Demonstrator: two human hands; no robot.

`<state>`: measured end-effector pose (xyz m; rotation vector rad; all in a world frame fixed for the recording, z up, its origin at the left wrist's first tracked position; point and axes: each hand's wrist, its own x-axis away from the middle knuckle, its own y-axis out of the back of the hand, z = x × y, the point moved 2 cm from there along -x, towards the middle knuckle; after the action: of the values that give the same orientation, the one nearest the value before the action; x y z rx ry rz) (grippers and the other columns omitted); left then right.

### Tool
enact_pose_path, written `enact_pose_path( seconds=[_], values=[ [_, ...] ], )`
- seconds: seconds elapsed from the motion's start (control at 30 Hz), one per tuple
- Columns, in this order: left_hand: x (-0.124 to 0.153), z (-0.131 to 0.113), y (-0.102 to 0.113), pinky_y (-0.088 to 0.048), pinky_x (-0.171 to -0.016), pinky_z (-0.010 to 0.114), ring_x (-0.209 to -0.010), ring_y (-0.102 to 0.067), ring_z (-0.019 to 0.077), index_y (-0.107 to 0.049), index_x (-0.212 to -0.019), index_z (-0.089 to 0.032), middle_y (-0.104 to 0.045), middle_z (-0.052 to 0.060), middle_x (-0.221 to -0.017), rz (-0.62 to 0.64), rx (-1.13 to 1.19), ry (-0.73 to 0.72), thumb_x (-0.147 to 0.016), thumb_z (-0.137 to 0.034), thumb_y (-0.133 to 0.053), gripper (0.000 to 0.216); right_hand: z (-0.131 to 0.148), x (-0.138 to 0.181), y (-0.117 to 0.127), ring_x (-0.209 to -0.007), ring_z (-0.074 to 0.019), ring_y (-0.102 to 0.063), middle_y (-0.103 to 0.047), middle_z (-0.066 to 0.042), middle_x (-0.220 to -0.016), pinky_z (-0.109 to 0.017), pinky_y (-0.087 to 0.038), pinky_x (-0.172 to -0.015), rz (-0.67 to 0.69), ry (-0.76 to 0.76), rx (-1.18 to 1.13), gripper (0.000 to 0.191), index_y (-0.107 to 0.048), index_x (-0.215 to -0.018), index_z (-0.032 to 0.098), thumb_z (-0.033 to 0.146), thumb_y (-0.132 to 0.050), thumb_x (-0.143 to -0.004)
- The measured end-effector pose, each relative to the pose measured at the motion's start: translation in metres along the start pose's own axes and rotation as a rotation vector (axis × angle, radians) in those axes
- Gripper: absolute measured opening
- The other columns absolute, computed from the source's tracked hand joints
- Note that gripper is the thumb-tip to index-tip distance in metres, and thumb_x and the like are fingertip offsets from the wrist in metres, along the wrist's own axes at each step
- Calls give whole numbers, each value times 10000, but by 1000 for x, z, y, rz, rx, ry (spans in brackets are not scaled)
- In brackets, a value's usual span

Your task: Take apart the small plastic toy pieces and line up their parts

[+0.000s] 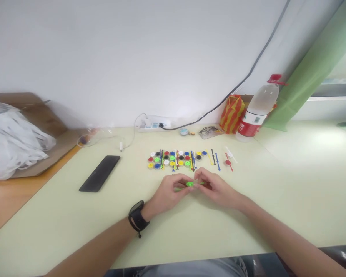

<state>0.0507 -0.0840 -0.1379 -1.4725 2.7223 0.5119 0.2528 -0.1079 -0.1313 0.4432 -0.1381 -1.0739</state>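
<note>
My left hand (168, 191) and my right hand (212, 187) meet over the middle of the pale green table (291, 184). Between their fingertips they pinch a small green piece (190, 184), a round disc on a thin green stick. Both hands have their fingers closed on it. A black watch sits on my left wrist. Just beyond the hands lies a group of several small coloured discs (173, 159) mixed with thin coloured sticks. More loose sticks (216, 157) and a red disc on a stick (228, 162) lie to the right of the group.
A black phone (100, 173) lies to the left. A power strip (154, 124) with a cable stands by the wall. A plastic bottle (258, 109) and a striped pouch (232, 114) are at the back right. A cardboard box with white bags (11, 142) fills the left.
</note>
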Motion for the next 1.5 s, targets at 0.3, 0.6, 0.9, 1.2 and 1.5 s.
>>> enact_pose_path(
  seconds=[0.3, 0.6, 0.9, 1.2, 1.5],
  values=[
    [2, 0, 2, -577, -784, 298, -826, -705, 181, -738, -972, -171, -761, 60, -936, 8, -78, -24, -924, -337, -713, 175, 6, -2, 3, -621, -142, -359, -392, 66, -677, -277, -292, -568, 17, -6, -67, 228, -508, -1056, 239, 466, -498, -1043],
    [2, -3, 1, -570, -883, 340, -946, -688, 199, -721, -1031, -151, -729, 105, -1060, 41, 115, -11, -946, -353, -695, 221, -4, -6, 2, -638, -142, -400, -434, 46, -742, -281, -366, -597, -106, -27, -109, 253, -538, -1101, 233, 476, -511, -1035],
    [-7, 13, 11, -592, -924, 355, -932, -716, 181, -713, -1001, -173, -732, 59, -1004, -126, 297, 96, -784, -325, -867, 307, -7, -2, 6, -772, -180, -535, -562, -26, -914, -316, -464, -690, -244, 62, 10, 366, -536, -1370, 287, 459, -456, -1057],
    [-9, 17, 16, -614, -912, 382, -941, -735, 201, -740, -1039, -166, -768, 76, -1010, -166, 312, 126, -762, -353, -884, 364, -6, -3, 3, -562, -153, -425, -443, -1, -557, -324, -373, -612, -53, -104, -78, 715, -501, -541, 206, 640, -266, -1058],
    [-8, 14, 12, -613, -834, 345, -870, -739, 189, -732, -1041, -159, -759, 71, -987, -77, 324, 157, -789, -372, -864, 356, 2, -6, 0, -673, -131, -457, -520, 22, -836, -281, -400, -639, -108, -26, -237, 362, -497, -937, 234, 558, -659, -941]
  ],
)
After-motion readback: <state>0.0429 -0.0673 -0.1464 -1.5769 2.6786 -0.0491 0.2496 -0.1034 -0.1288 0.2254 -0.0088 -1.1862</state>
